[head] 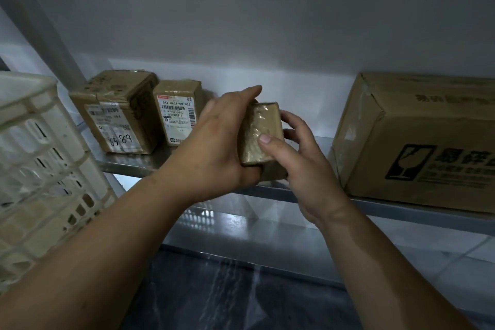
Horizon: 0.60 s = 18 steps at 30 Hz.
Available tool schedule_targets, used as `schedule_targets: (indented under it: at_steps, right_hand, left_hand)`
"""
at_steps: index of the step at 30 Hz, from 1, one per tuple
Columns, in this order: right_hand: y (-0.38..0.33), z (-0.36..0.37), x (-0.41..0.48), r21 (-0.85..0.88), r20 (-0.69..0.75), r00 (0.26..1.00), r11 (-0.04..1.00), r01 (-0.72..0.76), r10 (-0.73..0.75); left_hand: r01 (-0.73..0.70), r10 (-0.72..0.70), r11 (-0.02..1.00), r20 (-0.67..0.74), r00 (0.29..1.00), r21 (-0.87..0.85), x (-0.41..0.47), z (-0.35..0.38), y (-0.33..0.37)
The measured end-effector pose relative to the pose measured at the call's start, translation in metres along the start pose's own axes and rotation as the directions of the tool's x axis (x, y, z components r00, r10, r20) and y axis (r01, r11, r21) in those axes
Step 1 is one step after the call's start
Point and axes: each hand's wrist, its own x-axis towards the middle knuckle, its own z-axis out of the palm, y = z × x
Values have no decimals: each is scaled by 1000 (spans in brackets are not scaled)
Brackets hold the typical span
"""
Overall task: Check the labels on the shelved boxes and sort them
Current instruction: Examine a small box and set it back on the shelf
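Observation:
A small brown taped box (261, 134) is held just above the front of the metal shelf (128, 165), in the middle of the view. My left hand (214, 142) grips its left side and underside. My right hand (297, 158) holds its right side, thumb pressed on the front face. No label shows on the face turned toward me. Two labelled boxes stand on the shelf at the left: a larger one (117, 112) with "8589" handwritten on it, and a narrower one (178, 112) with a white barcode label.
A big cardboard carton (417, 142) with a fragile mark fills the shelf's right end. A white plastic crate (40, 169) stands close at the left. A lower metal shelf (241, 230) and a dark floor lie below. A white wall backs the shelf.

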Motion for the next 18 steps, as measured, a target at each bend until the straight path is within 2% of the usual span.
schedule_targets:
  at_steps: [2,5,11,18]
  right_hand:
    - [-2,-2,1,113,9,999,993,-41,40]
    - [-3,-5,0,241,50,996,967,-82,72]
    - [-1,-11,-1,506,132,980,841,-194,146]
    - [-1,-12,-1,550,205,964,795,-257,169]
  left_hand:
    - [1,-1,992,-1,1000,-128,0,-3,0]
    - [97,-90,952,36,995,-290,-3,-7,-4]
    - [198,-168,943,130,977,-269,-10,-2,-19]
    - [227,-199,938,130,971,-261,-9,0,-25]
